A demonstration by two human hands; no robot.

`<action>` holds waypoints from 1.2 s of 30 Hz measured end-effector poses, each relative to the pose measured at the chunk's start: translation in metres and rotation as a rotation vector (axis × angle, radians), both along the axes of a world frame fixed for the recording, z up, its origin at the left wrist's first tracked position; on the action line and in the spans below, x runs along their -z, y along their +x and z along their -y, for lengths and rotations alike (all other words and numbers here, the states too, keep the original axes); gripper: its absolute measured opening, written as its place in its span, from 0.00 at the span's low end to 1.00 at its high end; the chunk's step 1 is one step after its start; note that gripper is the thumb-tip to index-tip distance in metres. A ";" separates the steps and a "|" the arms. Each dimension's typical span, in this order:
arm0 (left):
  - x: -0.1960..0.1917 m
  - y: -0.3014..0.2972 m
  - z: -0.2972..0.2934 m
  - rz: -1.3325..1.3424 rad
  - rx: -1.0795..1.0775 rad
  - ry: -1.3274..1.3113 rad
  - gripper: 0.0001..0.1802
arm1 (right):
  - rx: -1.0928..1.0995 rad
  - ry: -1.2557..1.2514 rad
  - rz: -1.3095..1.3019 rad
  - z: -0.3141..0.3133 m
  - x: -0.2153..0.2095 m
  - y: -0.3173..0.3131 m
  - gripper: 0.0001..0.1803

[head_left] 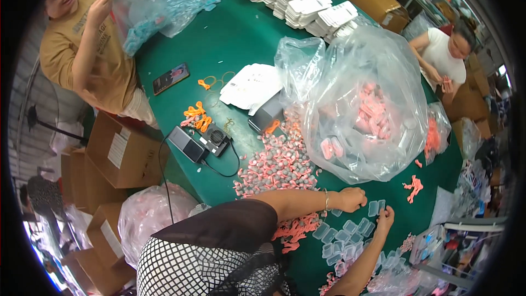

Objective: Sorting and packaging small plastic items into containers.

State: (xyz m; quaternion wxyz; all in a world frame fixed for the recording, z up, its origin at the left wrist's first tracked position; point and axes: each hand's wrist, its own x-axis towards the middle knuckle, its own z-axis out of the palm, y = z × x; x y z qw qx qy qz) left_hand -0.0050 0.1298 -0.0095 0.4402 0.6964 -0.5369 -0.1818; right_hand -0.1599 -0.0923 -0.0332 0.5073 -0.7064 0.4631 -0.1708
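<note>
A small clear plastic case (375, 208), its lid folded back, lies between my hands. My right hand (386, 218) has its fingertips closed on the case's right edge. Just left of it, my left hand (352, 199) is curled closed; whatever its fingers hold is hidden. Below my hands several more clear cases (344, 237) lie in a loose cluster. Soft coral-pink pieces (296, 231) are heaped under my left forearm. Beyond that forearm spreads a pile of small pink-and-grey pieces (276, 164).
A large clear bag (364, 126) of pink pieces stands ahead on the green table (235, 38). White card stacks (298, 1) sit at the back. A phone (171, 79) and a black device with a cable (187, 143) lie left. Co-workers sit far left and far right.
</note>
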 end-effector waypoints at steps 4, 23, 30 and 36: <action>-0.055 0.006 -0.023 -0.130 0.029 -0.190 0.12 | 0.034 0.074 0.039 -0.003 -0.012 -0.003 0.18; -0.157 0.346 -0.416 -0.780 -1.435 -1.334 0.36 | 0.064 0.151 0.065 -0.002 -0.008 0.001 0.19; -0.164 0.235 -0.273 -0.980 -0.719 -0.978 0.25 | 0.107 0.086 0.021 0.008 0.000 -0.021 0.19; -0.143 0.109 -0.178 -0.831 -0.235 -0.338 0.12 | 0.053 0.120 0.073 -0.028 -0.019 0.015 0.25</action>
